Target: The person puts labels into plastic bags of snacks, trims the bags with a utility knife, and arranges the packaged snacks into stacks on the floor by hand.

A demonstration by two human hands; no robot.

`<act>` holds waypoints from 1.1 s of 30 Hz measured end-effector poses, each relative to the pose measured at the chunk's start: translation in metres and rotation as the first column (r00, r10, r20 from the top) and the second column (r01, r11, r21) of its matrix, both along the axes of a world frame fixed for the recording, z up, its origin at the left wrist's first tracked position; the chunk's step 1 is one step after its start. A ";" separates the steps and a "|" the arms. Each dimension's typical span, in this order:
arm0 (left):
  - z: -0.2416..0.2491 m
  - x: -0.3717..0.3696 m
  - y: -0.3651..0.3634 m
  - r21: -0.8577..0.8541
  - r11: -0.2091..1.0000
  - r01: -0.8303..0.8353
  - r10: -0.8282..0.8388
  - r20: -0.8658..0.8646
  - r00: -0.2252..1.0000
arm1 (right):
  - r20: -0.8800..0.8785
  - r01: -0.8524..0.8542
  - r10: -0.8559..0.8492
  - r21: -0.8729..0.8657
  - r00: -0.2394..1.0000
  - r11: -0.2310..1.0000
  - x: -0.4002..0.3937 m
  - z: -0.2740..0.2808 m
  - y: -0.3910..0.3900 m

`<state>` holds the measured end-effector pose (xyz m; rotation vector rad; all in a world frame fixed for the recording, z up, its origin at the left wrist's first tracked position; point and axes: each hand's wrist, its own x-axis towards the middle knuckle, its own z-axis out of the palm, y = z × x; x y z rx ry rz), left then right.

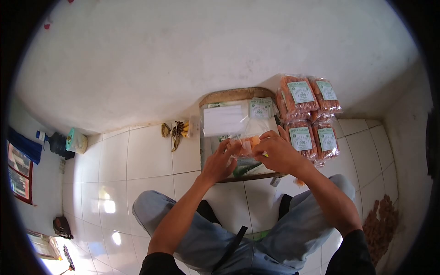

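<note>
A small clear plastic packet with orange contents [248, 145] lies between both hands, above a low table [215, 97] with a worn brown edge. My left hand [222, 160] has its fingers closed on the packet's left end. My right hand [276, 150] grips its right end, fingers bent over it. White paper sheets [223, 120] lie on the table beyond the hands, beside a stack of green-printed labels [260, 108]. Clear plastic bags [257, 126] rest just behind the packet.
Labelled packs of orange-brown food [300, 94] are stacked right of the table. Bananas [184, 129] lie on the tiles at its left, near a clear container [194, 126]. Loose brown pieces [381, 227] are heaped at the far right. A lidded tub [76, 140] stands far left.
</note>
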<state>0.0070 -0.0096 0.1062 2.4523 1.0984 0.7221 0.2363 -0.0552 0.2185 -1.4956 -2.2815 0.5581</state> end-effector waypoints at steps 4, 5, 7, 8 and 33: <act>0.002 0.002 0.000 -0.019 1.000 0.008 -0.008 0.001 1.000 | 0.036 0.211 -0.208 -0.149 0.977 0.966 -0.019 0.009 -0.002; 0.002 0.003 0.000 -0.015 1.000 0.015 -0.016 -0.006 1.000 | 0.088 0.291 -0.278 -0.223 0.957 0.930 -0.022 0.010 -0.002; 0.001 0.005 0.001 -0.011 1.000 0.022 -0.021 0.007 1.000 | 0.100 0.314 -0.300 -0.177 0.949 0.933 -0.024 -0.012 0.003; 0.000 0.005 0.001 -0.005 1.000 0.021 -0.021 0.021 1.000 | 0.110 0.330 -0.317 -0.129 0.942 0.935 -0.024 -0.022 0.004; 0.003 0.010 -0.004 0.019 1.000 0.010 -0.009 -0.015 1.000 | -0.087 0.310 -0.317 -0.088 0.944 0.947 -0.029 -0.009 0.013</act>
